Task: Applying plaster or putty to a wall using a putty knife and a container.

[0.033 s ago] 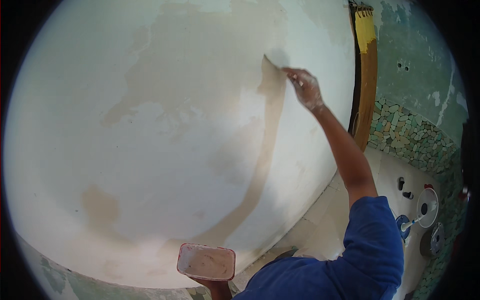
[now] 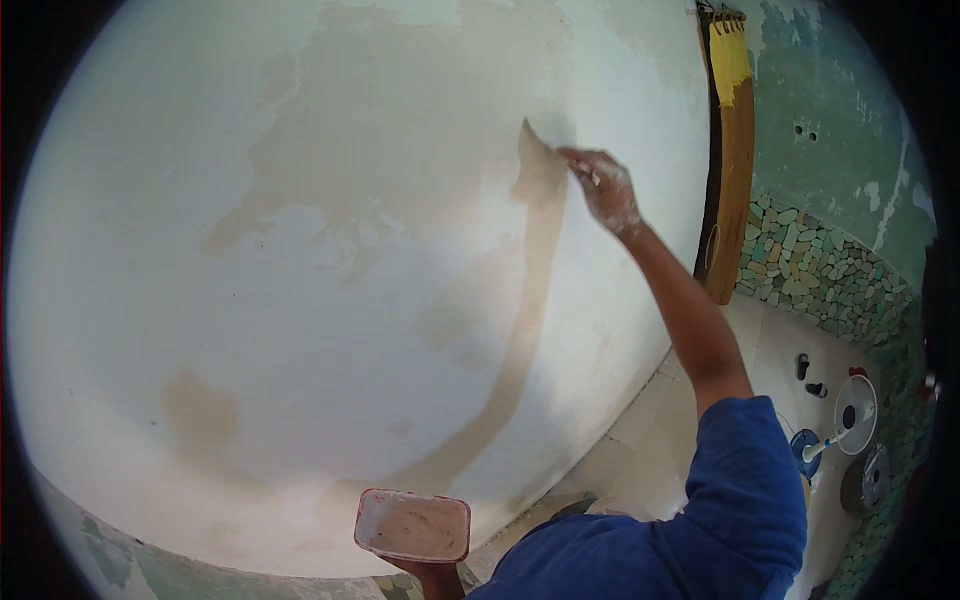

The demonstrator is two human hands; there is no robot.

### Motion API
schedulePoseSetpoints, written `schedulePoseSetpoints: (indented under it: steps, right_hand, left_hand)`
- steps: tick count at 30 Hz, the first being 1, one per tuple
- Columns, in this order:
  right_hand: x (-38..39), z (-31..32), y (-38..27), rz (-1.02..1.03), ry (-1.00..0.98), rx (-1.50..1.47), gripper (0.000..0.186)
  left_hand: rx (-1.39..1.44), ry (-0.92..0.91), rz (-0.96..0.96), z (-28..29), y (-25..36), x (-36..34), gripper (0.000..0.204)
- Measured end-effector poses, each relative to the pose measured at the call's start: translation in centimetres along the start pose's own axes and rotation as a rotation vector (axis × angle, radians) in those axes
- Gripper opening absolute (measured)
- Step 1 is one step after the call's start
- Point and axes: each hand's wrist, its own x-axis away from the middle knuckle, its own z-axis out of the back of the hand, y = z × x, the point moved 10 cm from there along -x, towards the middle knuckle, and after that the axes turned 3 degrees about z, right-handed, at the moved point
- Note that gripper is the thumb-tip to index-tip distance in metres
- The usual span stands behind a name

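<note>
Scraper held at the wall

The scraper is pinched by the fingers of the right hand; it is set against the wall, left of them. Well below them, a tub of paste is held up by the left hand, whose grip cannot be told.

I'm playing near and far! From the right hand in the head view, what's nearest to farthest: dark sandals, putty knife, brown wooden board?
1. Putty knife, in the right hand.
2. Brown wooden board, right of the hand.
3. Dark sandals, lower right on the floor.
</note>
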Motion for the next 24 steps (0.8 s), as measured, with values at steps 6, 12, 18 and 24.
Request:
schedulePoseSetpoints:
  steps: [6,12,18,24]
  right_hand:
    - [7.8,-5.2,-7.4,0.175,-0.297,0.147,0.023]
    - [2.6,0.5,-3.2,-0.018,0.018,-0.048,0.037]
    - [-0.4,0.0,-1.7,-0.01,0.015,0.136,0.024]
    - [6.4,-5.3,-7.5,0.111,-0.3,0.112,0.03]
  left_hand:
    - [-0.001,0.179,0.031,1.2,0.2,0.7,0.063]
    - [0.036,0.183,0.054,1.1,-0.4,0.4,0.065]
    - [0.016,0.136,0.047,1.2,-0.3,0.4,0.063]
    - [0.028,0.248,0.049,1.0,-0.1,1.1,0.06]
